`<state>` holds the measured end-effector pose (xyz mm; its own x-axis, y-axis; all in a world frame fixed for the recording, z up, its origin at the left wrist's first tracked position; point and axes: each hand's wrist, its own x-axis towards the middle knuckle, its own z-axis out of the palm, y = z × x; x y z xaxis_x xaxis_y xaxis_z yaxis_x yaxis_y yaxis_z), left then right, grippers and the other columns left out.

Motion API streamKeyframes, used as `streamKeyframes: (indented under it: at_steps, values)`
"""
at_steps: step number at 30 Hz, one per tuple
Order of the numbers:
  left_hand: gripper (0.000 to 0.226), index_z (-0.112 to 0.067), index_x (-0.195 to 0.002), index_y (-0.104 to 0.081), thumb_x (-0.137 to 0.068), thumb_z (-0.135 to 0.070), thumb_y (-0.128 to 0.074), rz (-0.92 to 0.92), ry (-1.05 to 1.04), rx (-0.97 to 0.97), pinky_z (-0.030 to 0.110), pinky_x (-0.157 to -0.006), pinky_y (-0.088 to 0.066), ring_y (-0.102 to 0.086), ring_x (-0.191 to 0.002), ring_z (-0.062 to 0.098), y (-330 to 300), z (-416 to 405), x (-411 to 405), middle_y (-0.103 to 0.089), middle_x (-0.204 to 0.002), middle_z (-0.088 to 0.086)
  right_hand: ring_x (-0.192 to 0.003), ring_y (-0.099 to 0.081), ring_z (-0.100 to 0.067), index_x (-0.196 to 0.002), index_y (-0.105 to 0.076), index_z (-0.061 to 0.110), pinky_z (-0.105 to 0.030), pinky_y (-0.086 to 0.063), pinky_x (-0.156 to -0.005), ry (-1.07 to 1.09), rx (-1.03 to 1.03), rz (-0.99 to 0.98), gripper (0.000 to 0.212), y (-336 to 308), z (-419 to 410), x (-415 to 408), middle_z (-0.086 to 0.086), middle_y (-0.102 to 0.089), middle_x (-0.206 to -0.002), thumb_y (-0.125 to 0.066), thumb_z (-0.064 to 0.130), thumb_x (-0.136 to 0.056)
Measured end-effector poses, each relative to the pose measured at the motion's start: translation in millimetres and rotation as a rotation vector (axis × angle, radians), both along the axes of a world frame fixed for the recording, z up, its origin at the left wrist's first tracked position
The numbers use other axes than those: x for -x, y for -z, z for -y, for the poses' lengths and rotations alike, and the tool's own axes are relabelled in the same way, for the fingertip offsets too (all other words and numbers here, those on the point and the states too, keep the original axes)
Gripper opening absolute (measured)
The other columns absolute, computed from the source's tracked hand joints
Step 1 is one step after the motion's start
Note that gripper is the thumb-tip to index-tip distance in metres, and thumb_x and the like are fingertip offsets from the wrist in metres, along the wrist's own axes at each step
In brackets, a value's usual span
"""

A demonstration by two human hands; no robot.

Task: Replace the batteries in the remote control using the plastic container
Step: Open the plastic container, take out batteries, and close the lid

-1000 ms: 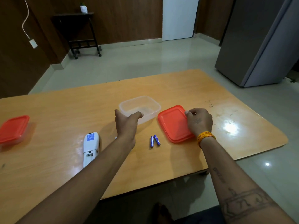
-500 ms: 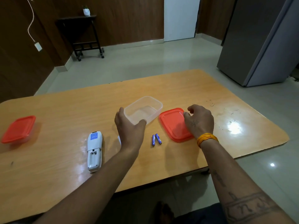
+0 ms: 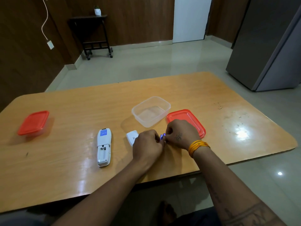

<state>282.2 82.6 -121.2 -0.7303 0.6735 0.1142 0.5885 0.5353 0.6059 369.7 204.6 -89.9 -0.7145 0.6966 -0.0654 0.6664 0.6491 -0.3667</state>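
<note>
Head view, frame centre: the table holds an empty clear container, its red lid and the remote, its bay open and empty. Left hand and right hand pinch the batteries, not yet fitted.

Both hands meet over the wooden surface, near its front edge. Left hand and right hand have fingers curled around blue batteries; which hand holds which, cannot tell. Clear plastic container open just behind them, its red lid beside it. Remote control face down, battery bay open; white cover touching left hand. Second red-lidded container far left.
</note>
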Motion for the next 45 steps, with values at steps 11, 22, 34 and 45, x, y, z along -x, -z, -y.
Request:
streamKeyframes:
  at_steps: [11, 22, 34, 45]
  values:
    - [0.014, -0.019, -0.083, -0.079, -0.080, -0.032, -0.073, -0.063, 0.054, 0.008, 0.041, -0.073, -0.059, -0.071, -0.081, 0.021, -15.9, 7.0, 21.0, -0.076, -0.079, -0.002, -0.070, -0.069, -0.034, -0.073, -0.075, 0.010, -0.031, -0.045, -0.056, 0.117, 0.019, -0.088, 0.034, -2.6, 6.8, 19.8, -0.012, -0.072, -0.070, -0.077, 0.044, -0.078]
    - [0.014, -0.012, -0.084, -0.076, -0.079, -0.025, -0.073, -0.141, 0.002, 0.081, 0.034, -0.061, -0.055, -0.069, -0.074, 0.032, -58.1, -45.1, 90.1, -0.073, -0.079, 0.006, -0.077, -0.066, -0.035, -0.086, -0.078, 0.011, -0.035, -0.056, -0.067, 0.191, -0.127, -0.221, 0.020, -33.2, -30.0, 90.4, -0.012, -0.075, -0.085, -0.074, 0.030, -0.084]
    - [0.033, -0.018, -0.069, -0.042, -0.087, -0.011, -0.068, -0.270, 0.087, 0.389, 0.032, -0.060, -0.039, -0.055, -0.077, 0.029, -59.7, -67.5, 103.4, -0.049, -0.077, 0.004, -0.090, -0.066, -0.037, -0.084, -0.053, 0.013, -0.035, -0.046, -0.069, 0.022, -0.337, 0.106, 0.012, -24.5, -37.0, 114.7, -0.013, -0.070, -0.103, -0.063, 0.011, -0.091]
    - [0.011, -0.019, -0.087, -0.077, -0.084, -0.018, -0.066, 0.279, -0.042, -0.293, 0.027, -0.063, -0.045, -0.060, -0.062, 0.012, -61.1, -33.4, 39.1, -0.065, -0.064, -0.007, -0.090, -0.069, -0.036, -0.088, -0.079, 0.018, -0.038, -0.058, -0.074, 0.416, -0.204, -0.406, 0.023, -5.7, -42.1, 20.7, -0.010, -0.077, -0.093, -0.063, 0.034, -0.086]
